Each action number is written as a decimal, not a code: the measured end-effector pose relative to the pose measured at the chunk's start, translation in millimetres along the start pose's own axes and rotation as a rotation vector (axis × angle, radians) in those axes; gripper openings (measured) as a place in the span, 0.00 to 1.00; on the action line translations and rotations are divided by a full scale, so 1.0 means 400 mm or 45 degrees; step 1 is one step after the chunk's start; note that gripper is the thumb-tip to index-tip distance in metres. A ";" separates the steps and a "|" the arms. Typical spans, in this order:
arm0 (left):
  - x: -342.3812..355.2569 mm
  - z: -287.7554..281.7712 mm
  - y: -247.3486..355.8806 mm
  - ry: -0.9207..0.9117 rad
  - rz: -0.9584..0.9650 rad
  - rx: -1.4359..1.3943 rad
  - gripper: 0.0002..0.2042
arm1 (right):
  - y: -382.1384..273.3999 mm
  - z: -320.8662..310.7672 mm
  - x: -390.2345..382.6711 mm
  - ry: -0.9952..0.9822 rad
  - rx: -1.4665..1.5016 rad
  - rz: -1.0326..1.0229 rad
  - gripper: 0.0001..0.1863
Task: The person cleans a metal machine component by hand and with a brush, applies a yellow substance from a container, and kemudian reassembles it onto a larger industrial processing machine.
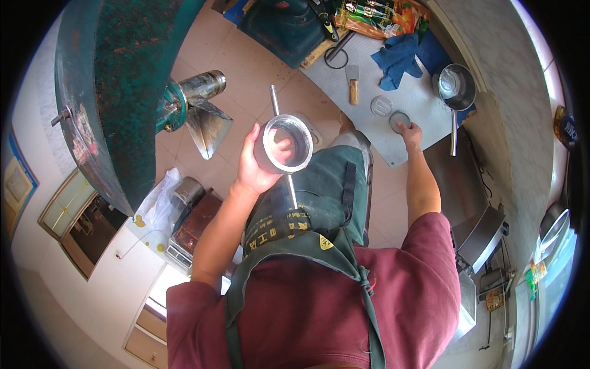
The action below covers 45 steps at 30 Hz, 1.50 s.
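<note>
My left hand (257, 161) grips a hollow metal cylinder (297, 130) with thin rods (273, 98) sticking out at opposite sides; my fingers show through its opening. At the right, my right hand (412, 135) has its fingers on a small round metal disc (399, 119) on a grey metal sheet worktop (384, 150). A second slotted disc (381, 106) lies just beside it. Also on the sheet are a wooden-handled scraper (353, 89), a blue cloth (396, 61) and, at its right edge, a steel pot (464, 92) with a long handle.
A large green machine (123, 92) with a metal spout (203, 132) stands at the left. Behind the sheet lie an orange package (375, 18), a dark looped tool (338, 55) and a green case (273, 34). A white bag (157, 203) sits low at left.
</note>
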<state>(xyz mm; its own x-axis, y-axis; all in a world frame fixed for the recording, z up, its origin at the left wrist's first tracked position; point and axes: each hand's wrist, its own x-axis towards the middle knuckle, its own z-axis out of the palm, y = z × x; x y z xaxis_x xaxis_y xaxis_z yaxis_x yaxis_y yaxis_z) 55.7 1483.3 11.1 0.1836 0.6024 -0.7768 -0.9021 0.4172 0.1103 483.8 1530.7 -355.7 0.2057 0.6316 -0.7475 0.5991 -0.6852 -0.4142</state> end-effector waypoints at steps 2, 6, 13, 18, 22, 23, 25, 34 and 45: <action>0.004 0.000 0.000 0.021 0.014 0.040 0.28 | 0.033 -0.018 -0.012 0.069 -0.138 -0.035 0.28; 0.006 0.020 0.004 0.156 -0.004 0.083 0.29 | 0.077 -0.024 0.007 0.192 -0.399 -0.105 0.28; 0.012 0.056 -0.008 0.236 -0.043 0.062 0.31 | -0.100 0.006 -0.029 0.139 -0.601 -0.705 0.35; 0.008 0.056 -0.010 0.164 -0.032 0.093 0.32 | -0.242 0.097 -0.053 0.011 -0.806 -0.602 0.47; 0.003 0.037 -0.012 0.144 -0.025 0.080 0.32 | -0.265 0.147 -0.060 0.111 -0.968 -0.588 0.47; 0.000 0.035 -0.014 0.142 -0.020 0.069 0.31 | -0.265 0.151 -0.052 0.117 -0.986 -0.574 0.47; -0.003 0.025 -0.015 0.161 -0.006 0.050 0.31 | -0.266 0.163 -0.038 0.125 -1.016 -0.552 0.46; -0.017 0.023 -0.021 0.112 0.028 0.040 0.26 | -0.216 0.130 -0.033 0.077 -0.658 -0.457 0.23; -0.018 -0.001 -0.001 -0.293 0.085 0.099 0.40 | -0.396 -0.141 -0.433 -0.747 0.601 -0.183 0.13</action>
<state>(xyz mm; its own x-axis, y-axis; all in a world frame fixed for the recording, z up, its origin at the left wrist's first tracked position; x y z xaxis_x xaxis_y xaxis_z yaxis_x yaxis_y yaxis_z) 54.4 1478.6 16.6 0.2167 0.7659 -0.6053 -0.8840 0.4170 0.2112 397.1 1550.3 -131.4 -0.3726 0.5207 -0.7682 0.1679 -0.7763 -0.6076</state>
